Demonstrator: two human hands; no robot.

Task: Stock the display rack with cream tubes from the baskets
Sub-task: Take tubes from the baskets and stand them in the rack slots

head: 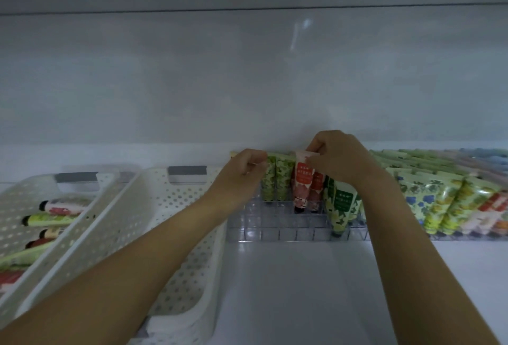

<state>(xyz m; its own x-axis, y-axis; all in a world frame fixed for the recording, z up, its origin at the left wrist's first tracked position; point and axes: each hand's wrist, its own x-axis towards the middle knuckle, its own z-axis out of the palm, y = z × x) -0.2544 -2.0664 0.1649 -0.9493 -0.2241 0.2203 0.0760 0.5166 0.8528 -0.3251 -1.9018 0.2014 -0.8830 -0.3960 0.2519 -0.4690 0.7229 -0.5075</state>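
A clear gridded display rack (pixel 277 230) stands on the white shelf against the back wall. My left hand (pixel 242 169) pinches the top of a light green cream tube (pixel 268 180) standing in the rack's back row. My right hand (pixel 341 158) grips the top edge of a red-and-white cream tube (pixel 302 182) upright in a slot. A dark green tube (pixel 341 207) leans just below my right wrist. Two white perforated baskets sit to the left; the far-left basket (pixel 30 193) holds several tubes lying down, and the near basket (pixel 189 234) shows none.
More filled rows of green, yellow and red tubes (pixel 445 201) stand packed at the right. The rack's front slots are bare. White shelf surface (pixel 297 289) lies between my arms. A back wall rises right behind the rack.
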